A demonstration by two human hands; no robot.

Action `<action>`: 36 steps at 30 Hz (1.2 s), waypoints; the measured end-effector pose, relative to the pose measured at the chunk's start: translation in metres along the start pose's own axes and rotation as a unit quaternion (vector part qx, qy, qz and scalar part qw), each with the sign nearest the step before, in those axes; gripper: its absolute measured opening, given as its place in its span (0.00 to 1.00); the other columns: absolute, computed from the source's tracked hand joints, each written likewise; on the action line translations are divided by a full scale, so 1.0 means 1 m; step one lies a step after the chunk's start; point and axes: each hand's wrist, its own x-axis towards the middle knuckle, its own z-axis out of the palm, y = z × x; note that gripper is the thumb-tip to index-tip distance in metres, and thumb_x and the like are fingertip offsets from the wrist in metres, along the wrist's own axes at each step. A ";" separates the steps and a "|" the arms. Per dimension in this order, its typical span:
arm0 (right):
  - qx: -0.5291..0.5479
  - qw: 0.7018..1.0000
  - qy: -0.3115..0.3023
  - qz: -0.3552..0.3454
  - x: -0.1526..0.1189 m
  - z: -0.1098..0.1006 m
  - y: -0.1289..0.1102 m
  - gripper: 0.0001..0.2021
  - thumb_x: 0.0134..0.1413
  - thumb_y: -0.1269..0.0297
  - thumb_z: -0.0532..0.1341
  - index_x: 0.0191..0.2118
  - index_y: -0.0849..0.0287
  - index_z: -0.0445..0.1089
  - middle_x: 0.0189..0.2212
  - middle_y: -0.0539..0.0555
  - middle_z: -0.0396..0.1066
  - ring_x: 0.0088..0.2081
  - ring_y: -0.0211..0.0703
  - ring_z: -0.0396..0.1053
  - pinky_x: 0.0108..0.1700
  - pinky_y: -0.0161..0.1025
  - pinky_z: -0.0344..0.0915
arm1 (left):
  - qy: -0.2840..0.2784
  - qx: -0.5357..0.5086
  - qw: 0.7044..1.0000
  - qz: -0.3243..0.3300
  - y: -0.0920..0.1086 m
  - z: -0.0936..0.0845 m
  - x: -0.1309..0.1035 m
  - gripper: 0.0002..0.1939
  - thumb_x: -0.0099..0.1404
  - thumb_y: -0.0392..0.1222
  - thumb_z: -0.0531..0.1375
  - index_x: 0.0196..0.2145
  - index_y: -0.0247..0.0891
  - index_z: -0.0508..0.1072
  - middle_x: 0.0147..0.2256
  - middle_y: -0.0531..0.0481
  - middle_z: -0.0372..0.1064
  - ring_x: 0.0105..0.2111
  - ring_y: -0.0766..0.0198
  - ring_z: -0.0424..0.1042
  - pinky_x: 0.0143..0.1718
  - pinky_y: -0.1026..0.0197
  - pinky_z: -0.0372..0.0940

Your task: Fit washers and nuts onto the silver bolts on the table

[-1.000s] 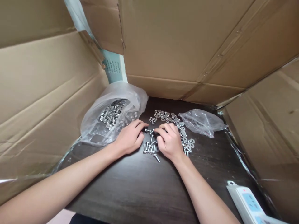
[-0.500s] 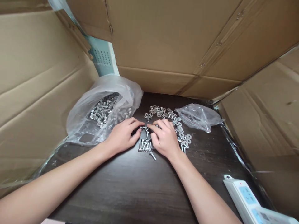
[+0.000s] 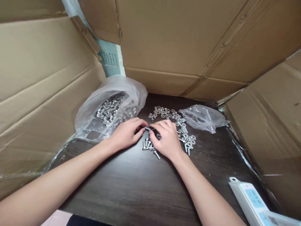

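Observation:
Between my two hands lies a small silver bolt (image 3: 147, 128), held sideways just above the dark table. My left hand (image 3: 129, 131) pinches its left end between thumb and fingertips. At the other end, my right hand (image 3: 166, 136) has its thumb and index fingertip closed on the bolt's tip; whether a nut sits there is too small to tell. Loose bolts (image 3: 150, 146) lie just below the fingertips. Nuts, flat washers (image 3: 193, 137) and more bolts are scattered behind and to the right of my right hand, which hides part of them.
An open plastic bag (image 3: 87, 110) with many bolts stands at the back left. A crumpled clear bag (image 3: 202, 117) lies at the back right. Cardboard walls (image 3: 178, 37) enclose the table (image 3: 122, 188) at back and sides. A white power strip (image 3: 244, 194) is at the lower right.
Both hands have come closer together, and the right thumb has moved up to the bolt between them. The whole view has shifted slightly, with things appearing further right.

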 end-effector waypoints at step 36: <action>0.066 0.997 0.033 -0.014 0.001 -0.003 -0.004 0.09 0.65 0.67 0.58 0.43 0.60 0.77 0.39 0.58 0.77 0.44 0.51 0.69 0.47 0.49 0.67 | 0.054 -0.113 0.992 0.020 0.007 -0.001 0.000 0.10 0.67 0.41 0.63 0.46 0.38 0.73 0.37 0.51 0.77 0.31 0.66 0.75 0.32 0.64 0.70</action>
